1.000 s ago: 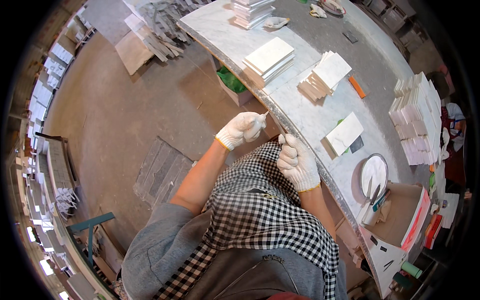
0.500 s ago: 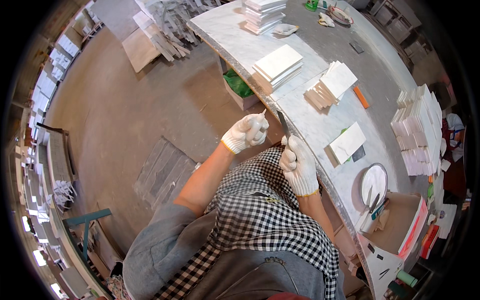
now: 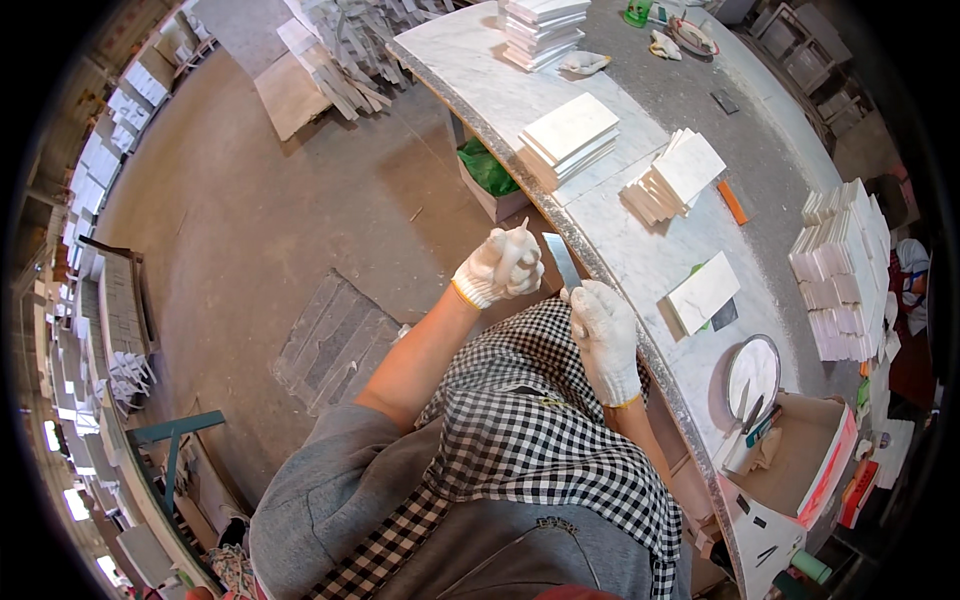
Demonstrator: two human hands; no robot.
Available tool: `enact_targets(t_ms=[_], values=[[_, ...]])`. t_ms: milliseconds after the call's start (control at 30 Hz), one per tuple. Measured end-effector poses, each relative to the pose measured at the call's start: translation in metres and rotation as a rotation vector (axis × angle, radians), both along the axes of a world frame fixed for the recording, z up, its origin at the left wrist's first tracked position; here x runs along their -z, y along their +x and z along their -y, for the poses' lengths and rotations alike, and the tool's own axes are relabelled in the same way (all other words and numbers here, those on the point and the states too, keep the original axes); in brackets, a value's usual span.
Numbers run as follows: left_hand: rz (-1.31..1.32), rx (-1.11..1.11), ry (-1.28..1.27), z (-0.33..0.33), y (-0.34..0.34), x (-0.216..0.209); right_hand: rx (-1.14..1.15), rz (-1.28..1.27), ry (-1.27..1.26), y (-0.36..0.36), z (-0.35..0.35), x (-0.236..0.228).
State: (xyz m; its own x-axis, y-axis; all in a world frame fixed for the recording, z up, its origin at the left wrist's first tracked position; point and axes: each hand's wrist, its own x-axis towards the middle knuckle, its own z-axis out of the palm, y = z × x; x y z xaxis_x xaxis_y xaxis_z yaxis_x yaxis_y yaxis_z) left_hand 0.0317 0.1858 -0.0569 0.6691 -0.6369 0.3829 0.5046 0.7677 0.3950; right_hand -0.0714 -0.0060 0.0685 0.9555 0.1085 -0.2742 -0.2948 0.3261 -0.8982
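My left hand (image 3: pixel 498 266), in a white knit glove, is raised in front of the apron with its fingers closed around a small whitish thing with a pointed tip (image 3: pixel 525 224); most of it is hidden. Also gloved, my right hand (image 3: pixel 606 338) grips a flat-bladed putty knife (image 3: pixel 562 260), its blade pointing up toward the left hand without touching it. Both hands are beside the bench edge. Closest to the right hand on the bench lies a white marble tile (image 3: pixel 703 292), over something dark and a bit of green.
The marble-topped bench (image 3: pixel 590 215) curves along my right. It carries a tile stack (image 3: pixel 570 132), a fanned pile (image 3: pixel 675 178), a tall tile stack (image 3: pixel 842 275), an orange bar (image 3: pixel 732 202), a round dish (image 3: pixel 752 372) with tools and an open carton (image 3: pixel 800 440). A green-lined bin (image 3: pixel 487 170) stands below.
The putty knife has turned, so its blade's broad face shows brighter. Both hands stay close together, still holding their things. The whole view has shifted slightly.
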Motion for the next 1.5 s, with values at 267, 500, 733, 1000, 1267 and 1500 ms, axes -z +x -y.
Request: enact_targets(t_ms=[267, 500, 733, 1000, 1267, 1500], values=[[-0.069, 0.018, -0.047, 0.003, -0.003, -0.002, 0.01, 0.029, -0.081, -0.001, 0.001, 0.0], [-0.225, -0.034, 0.026, 0.003, -0.007, -0.006, 0.033, 0.031, -0.072, 0.001, 0.002, 0.007], [-0.291, -0.068, 0.067, 0.006, -0.007, -0.004, 0.064, 0.015, -0.061, 0.0, 0.003, 0.008], [-0.285, -0.073, 0.092, 0.007, -0.009, -0.002, 0.086, -0.002, -0.082, -0.002, 0.005, 0.0], [-0.327, -0.157, 0.261, 0.011, -0.012, -0.009, 0.132, -0.196, 0.98, 0.001, 0.035, 0.029], [-0.265, -0.111, 0.272, 0.021, -0.015, -0.013, 0.137, -0.146, 1.249, -0.029, 0.065, 0.025]])
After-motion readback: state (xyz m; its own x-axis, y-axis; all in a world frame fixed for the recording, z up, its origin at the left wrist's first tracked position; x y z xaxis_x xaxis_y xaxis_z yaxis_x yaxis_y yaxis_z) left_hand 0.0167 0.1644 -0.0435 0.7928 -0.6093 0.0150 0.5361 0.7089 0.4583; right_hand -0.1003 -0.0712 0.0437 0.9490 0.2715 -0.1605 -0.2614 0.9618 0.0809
